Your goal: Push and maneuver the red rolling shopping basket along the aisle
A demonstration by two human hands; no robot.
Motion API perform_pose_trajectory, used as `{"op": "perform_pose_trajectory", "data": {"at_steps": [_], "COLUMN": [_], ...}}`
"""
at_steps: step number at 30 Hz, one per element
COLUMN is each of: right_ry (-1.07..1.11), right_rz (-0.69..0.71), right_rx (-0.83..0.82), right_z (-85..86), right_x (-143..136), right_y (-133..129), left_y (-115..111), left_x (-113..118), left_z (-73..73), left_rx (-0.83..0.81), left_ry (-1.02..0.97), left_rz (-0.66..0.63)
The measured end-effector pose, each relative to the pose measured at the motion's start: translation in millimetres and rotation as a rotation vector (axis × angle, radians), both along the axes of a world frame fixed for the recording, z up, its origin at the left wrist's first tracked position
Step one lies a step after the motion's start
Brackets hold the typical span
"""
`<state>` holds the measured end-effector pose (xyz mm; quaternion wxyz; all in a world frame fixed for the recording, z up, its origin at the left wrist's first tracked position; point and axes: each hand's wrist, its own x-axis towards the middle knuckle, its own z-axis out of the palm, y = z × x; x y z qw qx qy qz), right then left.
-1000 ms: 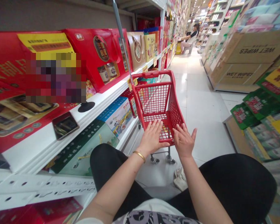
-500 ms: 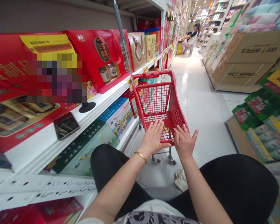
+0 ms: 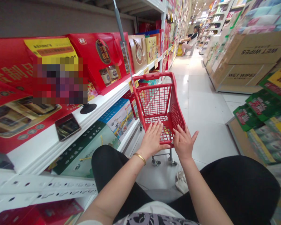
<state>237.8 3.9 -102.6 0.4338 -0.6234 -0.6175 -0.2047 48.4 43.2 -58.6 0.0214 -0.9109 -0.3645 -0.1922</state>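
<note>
A small red shopping cart (image 3: 175, 106) with a grid basket stands on the floor in front of my knees. My left hand (image 3: 152, 139), a gold bangle on its wrist, is stretched out flat, palm down, over the near end of the cart. Beside it my right hand (image 3: 184, 142) has its fingers spread, thumb out to the right. Neither hand grips anything. Both overlap the cart's near edge in view; whether they touch it I cannot tell. A grey pole (image 3: 119, 25) rises at the cart's left side.
On the left, a white shelf (image 3: 112, 90) carries red gift boxes (image 3: 100, 62) and a phone (image 3: 67, 126). A green box (image 3: 84, 153) sits below. Cartons of wet wipes (image 3: 253, 59) and green packs (image 3: 259, 106) stand right. A seated person (image 3: 190, 40) is farther down the aisle (image 3: 196, 93).
Both hands have shifted very slightly left, still with fingers extended. The view has tilted a little; the cart stays in place.
</note>
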Motion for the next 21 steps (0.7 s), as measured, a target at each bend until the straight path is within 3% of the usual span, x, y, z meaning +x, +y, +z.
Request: {"op": "perform_pose_trajectory", "data": {"at_steps": [6, 15, 21], "right_ry": [-0.126, -0.097, -0.15], "right_rz": [0.154, 0.087, 0.169], "right_rx": [-0.09, -0.063, -0.099], "right_z": [0.7, -4.3, -3.3], "right_x": [-30, -22, -47], "right_y": [-4, -3, -5], "left_y": [1, 1, 2], "left_x": [1, 1, -1], "left_z": [-2.0, -0.2, -1.9], "left_rx": [0.009, 0.024, 0.025], "left_ry": [-0.02, -0.01, -0.002], "left_rz": [0.002, 0.019, 0.032]}}
